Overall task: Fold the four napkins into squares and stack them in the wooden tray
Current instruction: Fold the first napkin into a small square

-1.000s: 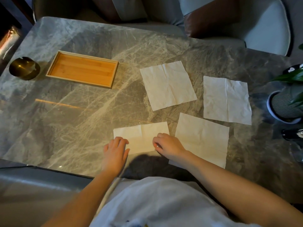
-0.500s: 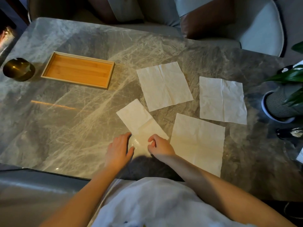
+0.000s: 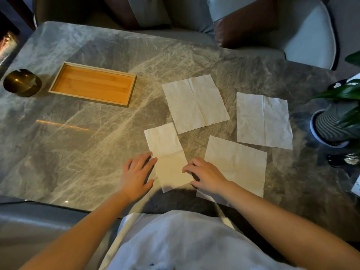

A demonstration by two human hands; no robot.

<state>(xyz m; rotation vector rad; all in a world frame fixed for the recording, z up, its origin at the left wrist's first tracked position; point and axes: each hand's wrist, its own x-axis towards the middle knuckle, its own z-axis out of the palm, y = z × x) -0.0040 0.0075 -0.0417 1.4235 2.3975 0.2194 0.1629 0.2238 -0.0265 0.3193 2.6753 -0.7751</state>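
Swung lengthwise now, our half-folded napkin (image 3: 167, 156) lies just beside an unfolded napkin (image 3: 195, 102) — left hand (image 3: 136, 176) flat against it, right hand (image 3: 206, 175) resting bent fingertips on it.

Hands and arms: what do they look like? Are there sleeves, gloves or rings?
No gloves, rings or watch show on the left hand or right hand. The left arm and right arm are bare, no sleeve in view. The shirt is white with a few small dark specks.

A home lounge: marble coffee table (image 3: 81, 156), cushioned sofa (image 3: 194, 18), brass ashtray (image 3: 22, 82), potted plant (image 3: 339, 117)
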